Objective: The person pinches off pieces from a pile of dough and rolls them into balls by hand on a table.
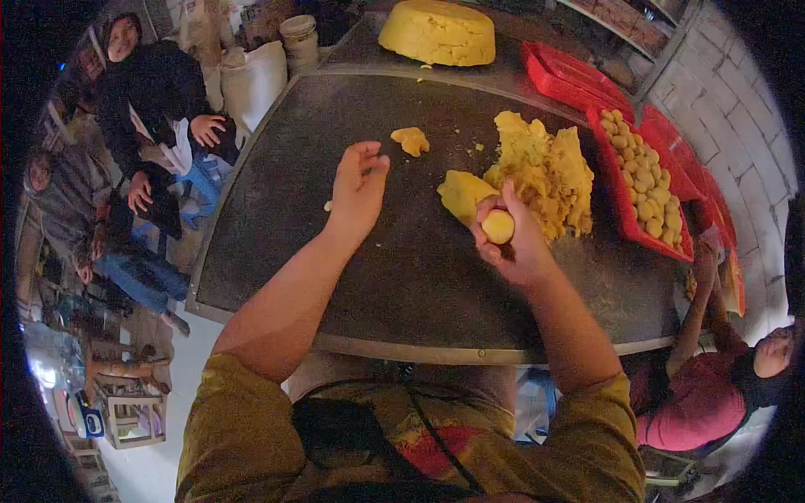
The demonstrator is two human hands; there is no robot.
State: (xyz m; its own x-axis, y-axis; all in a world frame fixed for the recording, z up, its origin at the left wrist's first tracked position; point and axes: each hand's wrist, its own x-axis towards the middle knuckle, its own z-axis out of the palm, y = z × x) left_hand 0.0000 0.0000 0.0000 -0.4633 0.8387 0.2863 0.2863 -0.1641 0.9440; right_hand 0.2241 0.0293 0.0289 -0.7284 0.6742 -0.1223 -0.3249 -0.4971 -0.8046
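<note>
My right hand (518,243) is wrapped round a smooth ball of yellow dough (498,226), its rounded top showing between thumb and fingers. Just behind it lies a smooth yellow dough lump (463,197), against a large crumbly mound with yellow dough and a browner mass (545,172). Raised above the dark tabletop (402,277), my left hand (360,186) has its fingers loosely bent and apart, with nothing visible in it. A small torn piece of dough (411,141) lies beyond it to the right.
A red crate (625,193) of many dough balls (644,180) stands at the right, near more red trays (574,75). A big yellow dough block (438,33) sits at the back. One person (696,394) works at right; others (159,109) sit at left.
</note>
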